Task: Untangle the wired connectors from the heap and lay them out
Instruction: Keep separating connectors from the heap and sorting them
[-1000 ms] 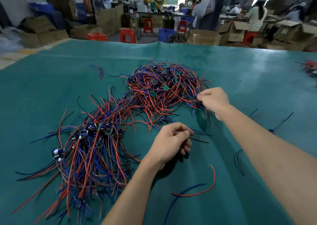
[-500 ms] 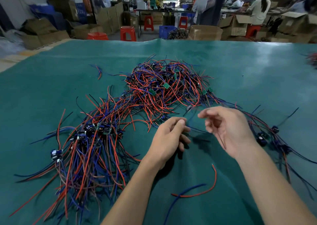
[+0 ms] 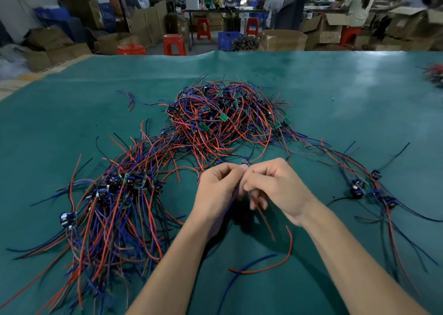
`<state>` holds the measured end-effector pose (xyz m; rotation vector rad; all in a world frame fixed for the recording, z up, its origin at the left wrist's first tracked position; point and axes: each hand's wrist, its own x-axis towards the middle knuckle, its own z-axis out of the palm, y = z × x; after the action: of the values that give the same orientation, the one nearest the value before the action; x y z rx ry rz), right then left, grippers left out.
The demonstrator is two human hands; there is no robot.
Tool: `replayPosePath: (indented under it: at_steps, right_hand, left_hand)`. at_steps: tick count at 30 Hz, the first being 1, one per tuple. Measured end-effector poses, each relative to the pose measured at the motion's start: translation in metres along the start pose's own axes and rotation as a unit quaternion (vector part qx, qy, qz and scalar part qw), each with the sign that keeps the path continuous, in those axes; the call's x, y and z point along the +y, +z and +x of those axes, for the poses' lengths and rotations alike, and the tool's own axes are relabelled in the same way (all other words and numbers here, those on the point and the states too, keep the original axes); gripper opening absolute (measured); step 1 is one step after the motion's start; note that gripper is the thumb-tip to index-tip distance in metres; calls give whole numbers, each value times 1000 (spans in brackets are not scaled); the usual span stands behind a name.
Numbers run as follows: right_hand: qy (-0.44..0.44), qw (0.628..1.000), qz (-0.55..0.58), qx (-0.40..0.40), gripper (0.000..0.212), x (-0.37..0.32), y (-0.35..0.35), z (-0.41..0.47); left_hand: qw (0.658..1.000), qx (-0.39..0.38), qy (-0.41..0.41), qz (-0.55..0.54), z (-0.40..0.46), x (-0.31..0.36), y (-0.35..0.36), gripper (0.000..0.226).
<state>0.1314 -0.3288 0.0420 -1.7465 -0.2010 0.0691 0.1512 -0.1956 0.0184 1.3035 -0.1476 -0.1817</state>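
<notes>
At frame centre, the left hand (image 3: 217,192) and right hand (image 3: 275,186) meet, fingers curled, pinching one connector (image 3: 244,160) with its blue and red wires hanging below. The heap (image 3: 223,120) lies just above on the desk (image 3: 359,94). Pulling hard could drag snagged neighbouring wires along.

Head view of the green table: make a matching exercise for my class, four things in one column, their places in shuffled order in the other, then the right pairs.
Things
1. tangled heap
2. laid-out bundle
3. loose red wire
4. small connector

Places
A. between the forearms
B. far centre
C. at the fingertips of both hands
D. near left

Pairs: 1-B, 2-D, 3-A, 4-C
</notes>
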Motion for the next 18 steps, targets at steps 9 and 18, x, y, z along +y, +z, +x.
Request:
replayPosePath:
  at_steps: [9, 18]
  right_hand:
    - [108, 980, -8, 168, 27, 7, -13, 6]
    - [114, 937, 271, 190, 9, 4, -10, 8]
  left_hand:
    - [1000, 16, -3, 7, 3, -4, 0, 13]
    - [997, -39, -2, 59, -3, -3, -1, 24]
